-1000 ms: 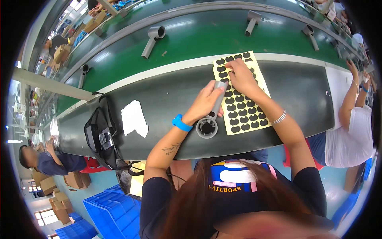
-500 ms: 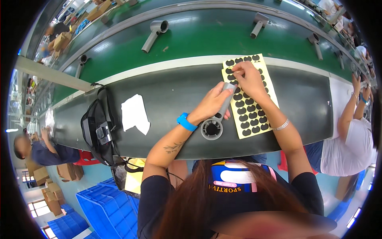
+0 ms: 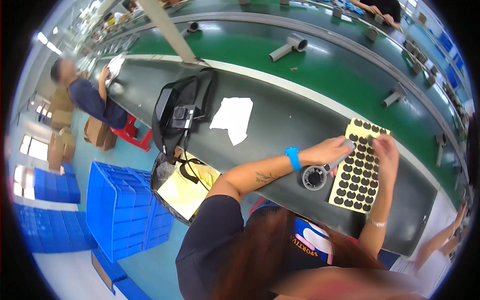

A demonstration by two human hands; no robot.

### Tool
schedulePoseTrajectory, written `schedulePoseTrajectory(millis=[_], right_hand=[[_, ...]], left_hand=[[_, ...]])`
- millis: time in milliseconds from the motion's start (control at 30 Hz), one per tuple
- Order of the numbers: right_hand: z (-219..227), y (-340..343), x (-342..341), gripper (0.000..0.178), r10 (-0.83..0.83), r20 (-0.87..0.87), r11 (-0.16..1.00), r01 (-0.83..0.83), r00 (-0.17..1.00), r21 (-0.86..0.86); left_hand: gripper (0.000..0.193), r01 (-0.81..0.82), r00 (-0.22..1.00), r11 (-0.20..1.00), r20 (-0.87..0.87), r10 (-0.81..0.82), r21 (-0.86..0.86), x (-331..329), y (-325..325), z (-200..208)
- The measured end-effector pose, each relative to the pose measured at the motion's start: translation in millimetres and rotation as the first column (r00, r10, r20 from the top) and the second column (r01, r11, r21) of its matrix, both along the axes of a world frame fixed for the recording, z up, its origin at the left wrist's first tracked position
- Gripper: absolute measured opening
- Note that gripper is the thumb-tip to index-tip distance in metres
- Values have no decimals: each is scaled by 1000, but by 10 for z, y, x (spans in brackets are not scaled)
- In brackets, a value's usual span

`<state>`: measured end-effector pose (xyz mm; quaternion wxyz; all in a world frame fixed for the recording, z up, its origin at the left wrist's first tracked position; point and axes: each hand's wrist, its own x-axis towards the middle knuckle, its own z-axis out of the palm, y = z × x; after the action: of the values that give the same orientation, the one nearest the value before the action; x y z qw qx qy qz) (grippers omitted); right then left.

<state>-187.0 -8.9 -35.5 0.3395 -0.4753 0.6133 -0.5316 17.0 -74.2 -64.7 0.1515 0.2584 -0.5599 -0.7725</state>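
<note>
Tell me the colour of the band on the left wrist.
The wristband is bright blue, seen clearly in the head view, just behind the left hand.

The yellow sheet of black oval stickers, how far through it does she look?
The yellow sheet of black oval stickers looks nearly full, few gaps visible. In hand: left hand grips a grey hair-dryer body; right hand touches the sheet's top. More dryers wait on the green belt.
</note>
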Motion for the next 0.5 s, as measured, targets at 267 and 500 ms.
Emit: schedulePoseTrajectory(millis=[267, 500], right_hand=[[419, 643, -371, 8, -159, -13, 959, 152, 987, -238], [715, 955, -25, 6, -262, -181, 923, 191, 948, -335]], left_hand=[[35, -59, 964, 889, -257, -68, -455, 34, 189, 746], [42, -407, 859, 557, -511, -36, -724, -68, 340, 625]])
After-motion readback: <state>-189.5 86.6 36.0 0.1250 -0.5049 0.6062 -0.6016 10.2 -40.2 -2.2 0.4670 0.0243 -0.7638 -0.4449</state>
